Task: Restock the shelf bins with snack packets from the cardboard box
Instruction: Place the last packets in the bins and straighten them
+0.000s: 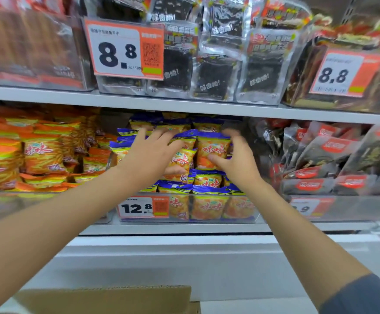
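Note:
Blue-topped yellow snack packets fill the clear middle bin on the lower shelf. My left hand lies on the pile with its fingers spread and fairly straight, the thumb under a tilted packet. My right hand curls its fingers over the top of an upright packet, with the thumb on the packet's front. The fingertips of the right hand are blurred. The top flap of the cardboard box shows at the bottom edge, below my arms.
A bin of orange packets stands to the left and a bin of dark packets to the right. The upper shelf overhangs the bins, loaded with black packets. A 12.8 price tag hangs on the middle bin.

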`<state>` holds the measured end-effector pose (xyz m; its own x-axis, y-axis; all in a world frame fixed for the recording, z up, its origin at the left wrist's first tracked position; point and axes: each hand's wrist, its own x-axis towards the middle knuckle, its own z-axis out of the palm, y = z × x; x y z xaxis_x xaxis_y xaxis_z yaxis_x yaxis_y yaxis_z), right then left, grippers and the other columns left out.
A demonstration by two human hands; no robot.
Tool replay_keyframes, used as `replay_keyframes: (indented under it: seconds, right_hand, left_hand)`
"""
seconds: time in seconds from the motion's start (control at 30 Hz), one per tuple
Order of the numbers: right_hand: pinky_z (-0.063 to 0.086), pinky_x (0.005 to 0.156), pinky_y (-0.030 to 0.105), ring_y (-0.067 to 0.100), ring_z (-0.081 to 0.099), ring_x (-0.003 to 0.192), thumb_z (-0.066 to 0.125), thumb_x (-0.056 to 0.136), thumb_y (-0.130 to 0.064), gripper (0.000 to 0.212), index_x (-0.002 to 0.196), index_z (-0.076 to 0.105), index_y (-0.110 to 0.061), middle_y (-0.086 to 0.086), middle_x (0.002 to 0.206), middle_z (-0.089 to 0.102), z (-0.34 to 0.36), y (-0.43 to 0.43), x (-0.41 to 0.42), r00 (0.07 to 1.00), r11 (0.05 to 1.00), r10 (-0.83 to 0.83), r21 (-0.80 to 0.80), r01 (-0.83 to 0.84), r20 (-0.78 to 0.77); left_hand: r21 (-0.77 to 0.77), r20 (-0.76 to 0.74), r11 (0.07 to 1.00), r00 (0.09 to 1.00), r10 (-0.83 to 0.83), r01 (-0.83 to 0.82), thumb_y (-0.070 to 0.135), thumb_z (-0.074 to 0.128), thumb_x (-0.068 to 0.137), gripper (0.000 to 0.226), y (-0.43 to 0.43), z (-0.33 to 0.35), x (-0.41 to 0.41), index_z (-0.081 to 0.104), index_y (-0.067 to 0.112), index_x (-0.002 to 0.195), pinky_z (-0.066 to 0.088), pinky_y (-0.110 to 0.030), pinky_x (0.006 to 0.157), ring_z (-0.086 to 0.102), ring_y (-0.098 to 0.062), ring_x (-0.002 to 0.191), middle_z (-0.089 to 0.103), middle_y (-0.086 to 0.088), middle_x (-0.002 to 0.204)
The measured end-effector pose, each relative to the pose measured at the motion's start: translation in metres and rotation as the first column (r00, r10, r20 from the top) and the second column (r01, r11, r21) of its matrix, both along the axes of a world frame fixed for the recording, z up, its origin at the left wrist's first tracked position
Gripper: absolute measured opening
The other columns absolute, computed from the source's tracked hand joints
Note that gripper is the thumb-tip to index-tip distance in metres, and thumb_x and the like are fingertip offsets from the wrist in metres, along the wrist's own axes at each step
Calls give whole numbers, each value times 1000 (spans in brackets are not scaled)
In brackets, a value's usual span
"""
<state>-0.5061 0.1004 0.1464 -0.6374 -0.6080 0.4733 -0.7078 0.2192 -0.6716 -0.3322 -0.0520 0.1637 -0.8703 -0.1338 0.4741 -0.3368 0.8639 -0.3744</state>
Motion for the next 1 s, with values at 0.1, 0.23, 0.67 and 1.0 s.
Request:
replay_keyframes:
  seconds: [0.1,0.23,0.67,1.0]
  right_hand:
    - [35,91,18,16,49,118,78,80,-28,63,137,50,-20,4,132,47,0,-1,3,999,997,1,75,3,-54]
    - [31,95,15,14,45,124,76,82,-30,64,140,49,-22,4,138,42,-1,-1,6,999,996,41,81,-40,-3]
    - [26,108,24,14,23,139,69,84,-28,69,145,38,-31,0,149,27,4,16,24,991,998,-53,14,55,-126]
    - [39,99,28,17,40,130,75,77,-32,96,153,17,-35,-2,152,31,13,-16,61,982,959,184,223,-173,-30]
  left_hand:
    - [41,-94,999,995,30,-27,71,34,83,69,0,-8,5,59,16,117,38,-52,99,55,-29,117,61,-8,125]
    - [110,-158,991,983,90,-73,68,29,85,68,6,-18,1,59,16,117,34,-53,102,52,-29,122,60,-9,124]
    - [191,-237,980,967,97,-52,75,27,83,77,9,-16,17,51,24,135,14,-58,113,36,-27,139,47,-9,145]
    - [287,-147,947,971,191,-143,81,14,77,93,-4,-19,41,32,26,149,16,-60,113,24,-28,145,30,-10,156]
